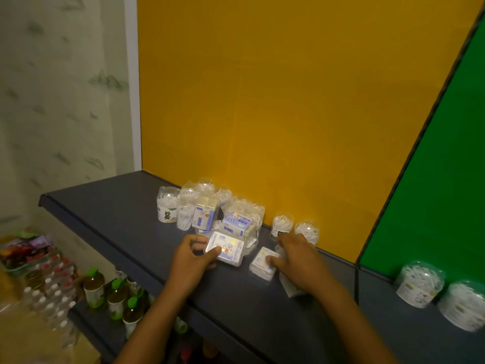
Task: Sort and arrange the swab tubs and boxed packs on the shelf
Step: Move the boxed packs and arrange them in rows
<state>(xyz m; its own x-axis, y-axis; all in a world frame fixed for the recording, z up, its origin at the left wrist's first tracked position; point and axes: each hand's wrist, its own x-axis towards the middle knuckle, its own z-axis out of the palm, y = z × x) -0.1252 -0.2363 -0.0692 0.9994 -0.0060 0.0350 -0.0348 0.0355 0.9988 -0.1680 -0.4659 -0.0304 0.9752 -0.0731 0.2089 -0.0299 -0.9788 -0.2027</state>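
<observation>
Between left-hand fingers (210, 252): flat boxed pack (231, 246)

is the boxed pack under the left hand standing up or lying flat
Lying flat. The pack rests on the shelf with its broad printed face up, and the left hand grips its near edge.

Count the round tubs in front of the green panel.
2. One tub stands nearer the panel; the other tub sits right of it, cut off by the frame edge. More may lie out of frame.
</observation>
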